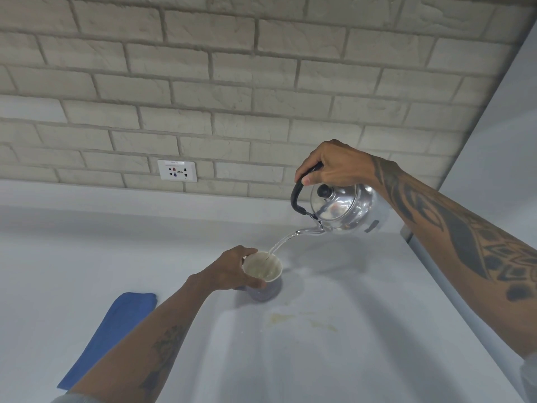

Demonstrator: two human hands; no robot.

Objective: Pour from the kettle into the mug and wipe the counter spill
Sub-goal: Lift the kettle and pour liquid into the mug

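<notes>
My right hand (334, 167) grips the black handle of a shiny metal kettle (345, 209), which is tilted to the left above the counter. A clear stream of water runs from its spout into a pale mug (263, 267) standing on the white counter (334, 359). My left hand (232, 270) wraps around the mug's left side and holds it steady. A yellowish spill (290, 318) stains the counter in front of the mug, to the right. A folded blue cloth (116, 330) lies flat on the counter to the left, partly behind my left forearm.
A pale brick wall (261, 97) rises behind the counter, with a white power socket (177, 170) low on it. A white vertical panel (499, 126) bounds the counter on the right.
</notes>
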